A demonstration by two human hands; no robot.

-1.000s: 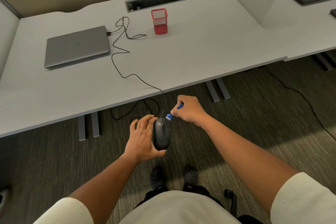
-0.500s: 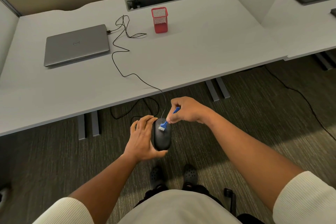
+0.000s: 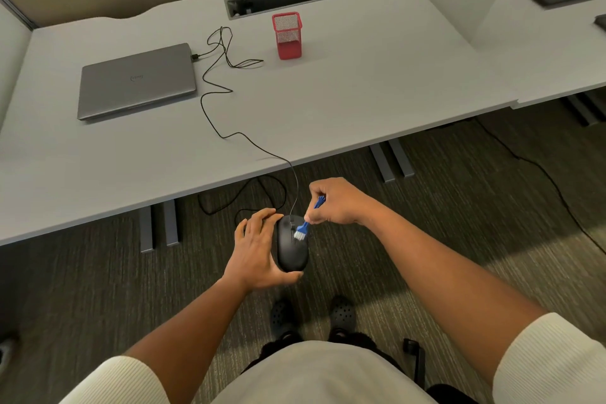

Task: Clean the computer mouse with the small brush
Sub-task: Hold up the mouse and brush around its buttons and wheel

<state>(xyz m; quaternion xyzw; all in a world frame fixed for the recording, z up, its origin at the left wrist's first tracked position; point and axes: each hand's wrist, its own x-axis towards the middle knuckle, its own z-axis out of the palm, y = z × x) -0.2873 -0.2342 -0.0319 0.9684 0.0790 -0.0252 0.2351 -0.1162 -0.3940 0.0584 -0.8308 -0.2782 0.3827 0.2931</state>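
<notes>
Mouse point(image 3: 292, 248), black, sits in the lower middle of the frame, held up off the floor, in front of the desk point(image 3: 360, 102). The left hand point(image 3: 259, 251) wraps around its left side, so that side is hidden. The right hand point(image 3: 334, 202) pinches a small blue brush point(image 3: 304, 227); its white bristles touch the mouse's top right part. Fingers hide most of the handle. The mouse cord point(image 3: 229, 138) runs up to a closed laptop point(image 3: 137, 80) at upper left.

A single wide-angle camera worn on the head looks forward and steeply down. Nearest are the person's own forearms and lap, with the carpet point(image 3: 98, 289) below. The white desk point(image 3: 360, 92) fills the upper frame, farther off.
</notes>
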